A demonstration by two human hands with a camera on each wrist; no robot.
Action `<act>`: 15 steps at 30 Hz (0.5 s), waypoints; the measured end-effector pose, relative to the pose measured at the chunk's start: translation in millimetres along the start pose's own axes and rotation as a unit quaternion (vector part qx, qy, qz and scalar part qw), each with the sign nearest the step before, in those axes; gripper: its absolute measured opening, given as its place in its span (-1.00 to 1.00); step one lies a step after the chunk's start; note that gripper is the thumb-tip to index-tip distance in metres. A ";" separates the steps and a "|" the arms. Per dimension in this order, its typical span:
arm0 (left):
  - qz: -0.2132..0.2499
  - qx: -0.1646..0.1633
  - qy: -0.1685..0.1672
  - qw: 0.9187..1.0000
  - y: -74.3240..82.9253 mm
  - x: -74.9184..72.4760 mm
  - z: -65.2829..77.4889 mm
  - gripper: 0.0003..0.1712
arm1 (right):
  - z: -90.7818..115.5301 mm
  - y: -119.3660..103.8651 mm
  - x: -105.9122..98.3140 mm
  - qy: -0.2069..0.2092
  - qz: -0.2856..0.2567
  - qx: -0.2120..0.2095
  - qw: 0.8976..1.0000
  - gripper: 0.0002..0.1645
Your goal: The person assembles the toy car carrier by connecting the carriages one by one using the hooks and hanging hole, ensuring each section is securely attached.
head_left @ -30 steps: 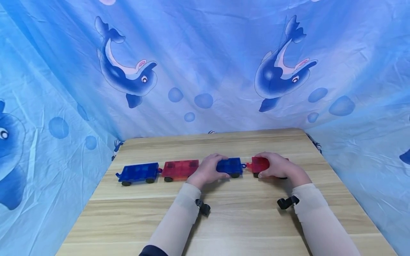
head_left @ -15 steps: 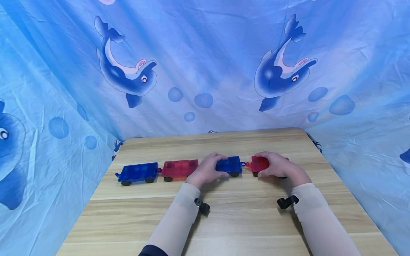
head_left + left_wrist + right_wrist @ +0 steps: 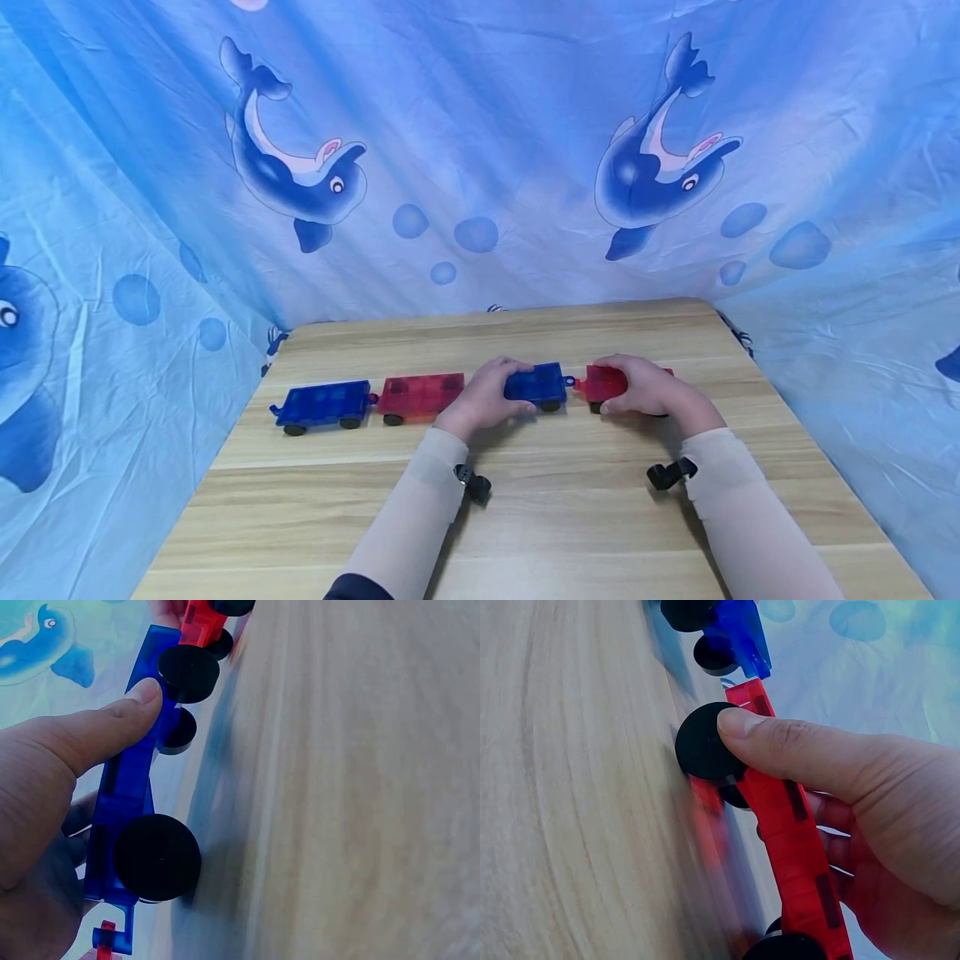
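My left hand (image 3: 489, 394) grips a blue translucent toy train car (image 3: 536, 383) with black wheels, thumb along its near side. In the left wrist view a hook at the end of this blue car (image 3: 127, 795) meets a red ring (image 3: 105, 937). My right hand (image 3: 648, 388) holds a red toy train car (image 3: 604, 384) from above; in the right wrist view the thumb lies on a wheel (image 3: 709, 744) of this red car (image 3: 791, 840). Between the two held cars the blue and red couplers are close together; whether they are linked I cannot tell.
Left of my left hand, another red car (image 3: 420, 395) and another blue car (image 3: 326, 404) stand joined in line on the wooden table (image 3: 555, 517). Behind the table hangs a blue curtain (image 3: 480, 167) with dolphins. Black wrist cameras are strapped to both forearms.
The right end of the held blue car has shifted slightly up in the head view. The held red car and my right hand have moved a little left. The other cars look nearly unchanged.
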State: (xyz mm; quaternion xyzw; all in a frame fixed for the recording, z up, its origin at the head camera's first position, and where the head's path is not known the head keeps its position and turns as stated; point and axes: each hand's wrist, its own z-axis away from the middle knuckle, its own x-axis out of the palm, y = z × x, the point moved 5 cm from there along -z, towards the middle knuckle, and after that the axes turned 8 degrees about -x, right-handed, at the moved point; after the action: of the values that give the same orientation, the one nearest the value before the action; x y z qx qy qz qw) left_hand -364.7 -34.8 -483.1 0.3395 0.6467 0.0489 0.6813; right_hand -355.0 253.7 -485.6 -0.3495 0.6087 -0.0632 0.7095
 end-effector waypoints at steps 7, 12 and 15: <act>0.000 0.003 -0.001 1.000 2.0 1.4 0.9 -0.20 | -2.6 -6.0 3.3 -0.002 0.007 -0.012 1.000 0.09; -0.002 0.004 -0.001 1.000 2.3 1.9 1.1 -0.20 | -4.6 -8.0 6.2 0.000 0.013 -0.018 1.000 0.09; 0.001 0.004 -0.001 1.000 3.2 0.8 1.4 -0.20 | -5.3 -8.8 7.5 0.002 0.017 -0.024 1.000 0.09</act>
State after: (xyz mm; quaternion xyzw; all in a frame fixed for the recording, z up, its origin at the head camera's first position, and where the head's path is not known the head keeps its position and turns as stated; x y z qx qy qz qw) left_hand -362.0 -32.5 -482.2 0.3429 0.6459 0.0461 0.6805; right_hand -355.0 241.0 -486.8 -0.3560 0.6172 -0.0370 0.7007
